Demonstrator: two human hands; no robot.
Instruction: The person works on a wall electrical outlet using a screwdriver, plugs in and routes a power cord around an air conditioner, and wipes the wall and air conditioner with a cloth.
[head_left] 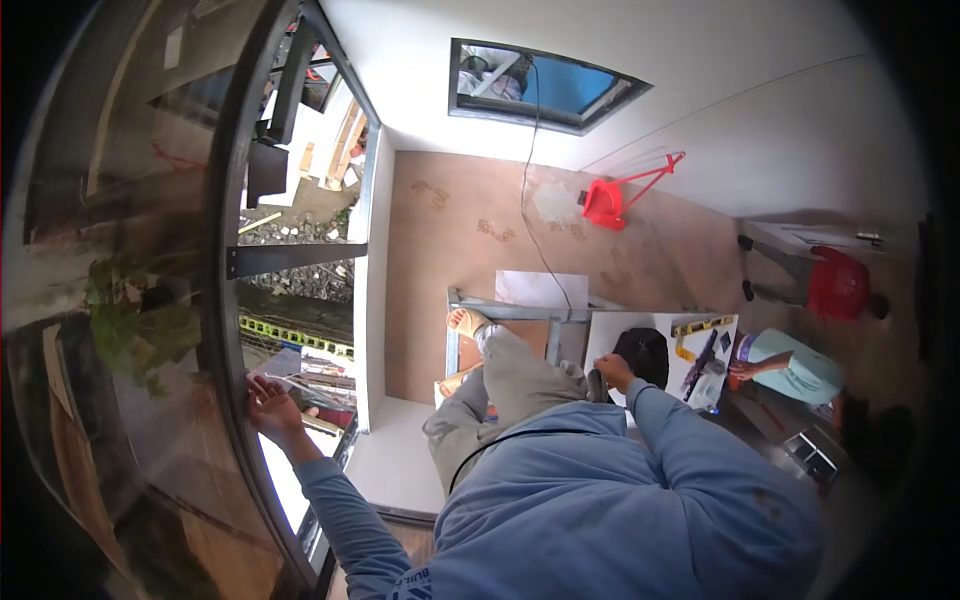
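Note:
My left hand (272, 408) is raised at the dark window frame (240, 360). Its fingers are loosely spread and bent, with the tips against or very near the frame's edge, and nothing shows in them. Low beside my thigh, my right hand (612, 371) is closed with the fingers pointing down. A small dark grey thing shows at its fingertips, too unclear to name. Right beside that hand, a black cap or bag (642, 357) lies on a white tabletop (606, 332). My sandalled feet stand on a grey metal frame (553, 340).
A yellow spirit level (702, 326) and a dark tool (699, 366) lie on the tabletop. On the brown floor (450, 240) stands a red folding stool-like item (605, 203). A cable (537, 232) hangs from the wall opening (545, 88). Two people (838, 283) are at the right.

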